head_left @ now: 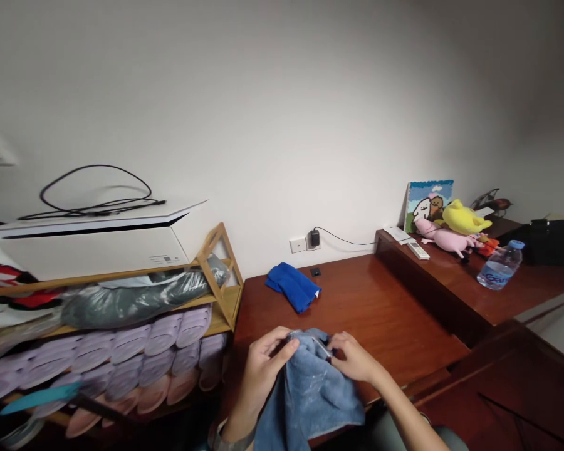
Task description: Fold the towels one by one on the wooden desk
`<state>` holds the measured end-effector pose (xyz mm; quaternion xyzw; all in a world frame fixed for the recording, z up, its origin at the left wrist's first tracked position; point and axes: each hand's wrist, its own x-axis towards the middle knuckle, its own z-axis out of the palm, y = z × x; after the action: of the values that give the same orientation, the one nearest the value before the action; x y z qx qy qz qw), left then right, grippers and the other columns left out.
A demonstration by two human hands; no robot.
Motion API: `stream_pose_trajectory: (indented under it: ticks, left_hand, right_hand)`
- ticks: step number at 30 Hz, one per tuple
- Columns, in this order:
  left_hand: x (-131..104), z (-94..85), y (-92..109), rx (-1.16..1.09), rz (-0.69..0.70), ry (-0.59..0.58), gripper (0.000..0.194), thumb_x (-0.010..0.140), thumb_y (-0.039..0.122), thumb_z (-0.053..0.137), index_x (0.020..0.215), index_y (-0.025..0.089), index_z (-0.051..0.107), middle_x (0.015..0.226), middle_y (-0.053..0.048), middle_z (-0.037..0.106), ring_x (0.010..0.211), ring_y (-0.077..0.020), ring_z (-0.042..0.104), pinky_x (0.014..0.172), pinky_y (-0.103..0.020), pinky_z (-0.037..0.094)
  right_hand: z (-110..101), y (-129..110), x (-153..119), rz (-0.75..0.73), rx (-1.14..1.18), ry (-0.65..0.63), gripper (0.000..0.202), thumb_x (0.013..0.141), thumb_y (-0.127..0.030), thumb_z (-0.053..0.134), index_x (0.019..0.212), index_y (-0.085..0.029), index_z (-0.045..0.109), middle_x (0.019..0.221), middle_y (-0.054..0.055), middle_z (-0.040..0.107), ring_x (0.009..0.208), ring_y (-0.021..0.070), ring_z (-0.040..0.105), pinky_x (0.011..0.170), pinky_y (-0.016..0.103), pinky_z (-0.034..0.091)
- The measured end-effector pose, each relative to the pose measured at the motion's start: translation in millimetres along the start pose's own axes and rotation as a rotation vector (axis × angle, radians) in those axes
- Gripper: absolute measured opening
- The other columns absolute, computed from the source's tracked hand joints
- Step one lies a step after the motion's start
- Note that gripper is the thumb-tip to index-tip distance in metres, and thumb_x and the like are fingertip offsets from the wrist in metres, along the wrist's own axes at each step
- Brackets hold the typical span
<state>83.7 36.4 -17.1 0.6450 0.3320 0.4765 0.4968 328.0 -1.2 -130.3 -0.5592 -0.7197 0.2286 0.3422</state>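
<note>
A blue-grey cloth (pixel 319 382) with a soft, crumpled surface hangs between my hands at the front edge of the brown desk. My left hand (pixel 267 363) grips its upper left edge, thumb on the near side. At the upper right, the bent fingers of my right hand (pixel 352 357) pinch the fabric beside a thin white strip (pixel 322 346). What that strip is I cannot make out. Farther back on the desk lies a folded bright blue cloth (pixel 294 286), apart from both hands.
Left of the brown desk (pixel 348 294) stands a wooden rack (pixel 225 275) with several slippers (pixel 131 341), and a white box (pixel 103 250) on top. A raised surface at right bears a water bottle (pixel 499 266), plush toys (pixel 465 219) and a remote (pixel 418 250). A charger (pixel 314 237) sits in the wall socket.
</note>
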Motion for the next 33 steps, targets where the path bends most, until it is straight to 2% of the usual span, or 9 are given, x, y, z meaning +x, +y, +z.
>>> stream_pose_trajectory:
  ticks: [2, 4, 7, 11, 16, 20, 25, 29, 33]
  left_hand:
    - [0, -6.0, -2, 0.014, -0.003, 0.017, 0.028, 0.08, 0.046, 0.081, 0.079, 0.019, 0.074, 0.081, -0.003, 0.074, 0.079, -0.0196, 0.069, 0.073, -0.025, 0.055]
    - [1, -12.8, -2, 0.032, -0.012, 0.042, 0.029, 0.079, 0.046, 0.081, 0.08, 0.019, 0.074, 0.08, -0.003, 0.074, 0.078, -0.0195, 0.069, 0.072, -0.025, 0.055]
    - [2, -23.7, -4, 0.04, -0.02, 0.104, 0.031, 0.078, 0.049, 0.082, 0.082, 0.019, 0.074, 0.08, -0.003, 0.074, 0.078, -0.0197, 0.069, 0.071, -0.025, 0.055]
    - [4, -35.9, -11, 0.024, -0.03, 0.162, 0.036, 0.076, 0.053, 0.083, 0.084, 0.018, 0.076, 0.081, -0.004, 0.075, 0.079, -0.0197, 0.069, 0.072, -0.026, 0.055]
    - [11, -45.7, -21, 0.013, -0.053, 0.268, 0.047, 0.069, 0.06, 0.086, 0.085, 0.016, 0.078, 0.084, -0.006, 0.078, 0.082, -0.0215, 0.071, 0.076, -0.028, 0.057]
    - [16, -58.8, -21, 0.012, -0.059, 0.392, 0.049, 0.061, 0.058, 0.091, 0.084, 0.017, 0.08, 0.087, -0.005, 0.08, 0.085, -0.0217, 0.072, 0.08, -0.029, 0.058]
    - [18, -75.3, -8, -0.018, -0.048, 0.46, 0.047, 0.051, 0.053, 0.095, 0.079, 0.018, 0.081, 0.085, -0.005, 0.081, 0.082, -0.0217, 0.073, 0.078, -0.031, 0.06]
    - [21, -71.8, 3, -0.106, -0.075, 0.465, 0.043, 0.045, 0.047, 0.098, 0.073, 0.019, 0.08, 0.079, -0.004, 0.08, 0.077, -0.0202, 0.072, 0.074, -0.03, 0.061]
    - [25, -62.1, 8, -0.209, -0.117, 0.404, 0.042, 0.043, 0.045, 0.099, 0.069, 0.019, 0.079, 0.077, -0.005, 0.079, 0.075, -0.0206, 0.073, 0.073, -0.03, 0.061]
  right_hand:
    - [5, 13, -6, 0.057, -0.144, -0.039, 0.014, 0.091, -0.026, 0.06, 0.093, -0.024, 0.074, 0.099, 0.005, 0.072, 0.101, 0.0249, 0.065, 0.105, 0.044, 0.044]
    - [6, 25, -15, 0.121, -0.238, -0.056, 0.017, 0.094, -0.029, 0.058, 0.093, -0.023, 0.074, 0.101, 0.007, 0.07, 0.102, 0.0256, 0.064, 0.103, 0.043, 0.045]
    - [-2, 39, -30, 0.176, -0.291, 0.009, 0.021, 0.096, -0.035, 0.059, 0.09, -0.022, 0.074, 0.107, 0.009, 0.065, 0.103, 0.0263, 0.061, 0.096, 0.041, 0.049]
    - [-26, 48, -46, 0.172, -0.175, 0.156, 0.03, 0.101, -0.043, 0.054, 0.095, -0.024, 0.076, 0.115, 0.01, 0.065, 0.11, 0.0261, 0.062, 0.101, 0.041, 0.05]
    - [-67, 45, -55, 0.127, 0.045, 0.238, 0.041, 0.101, -0.056, 0.054, 0.101, -0.025, 0.081, 0.124, 0.011, 0.072, 0.115, 0.0274, 0.068, 0.106, 0.042, 0.051]
    - [-109, 24, -57, 0.072, 0.116, 0.297, 0.045, 0.095, -0.064, 0.061, 0.1, -0.025, 0.083, 0.11, 0.012, 0.079, 0.105, 0.0284, 0.073, 0.097, 0.042, 0.057]
    - [-170, -29, -63, -0.078, 0.083, 0.285, 0.03, 0.098, -0.05, 0.066, 0.099, -0.025, 0.082, 0.102, 0.009, 0.078, 0.096, 0.0223, 0.073, 0.089, 0.033, 0.058]
    - [-207, -66, -71, -0.096, 0.015, 0.176, 0.026, 0.098, -0.047, 0.067, 0.095, -0.024, 0.079, 0.098, 0.006, 0.077, 0.09, 0.02, 0.072, 0.085, 0.03, 0.057]
    - [-224, -78, -80, 0.007, -0.041, 0.11, 0.029, 0.096, -0.051, 0.069, 0.098, -0.023, 0.077, 0.099, 0.005, 0.077, 0.091, 0.0208, 0.071, 0.086, 0.03, 0.057]
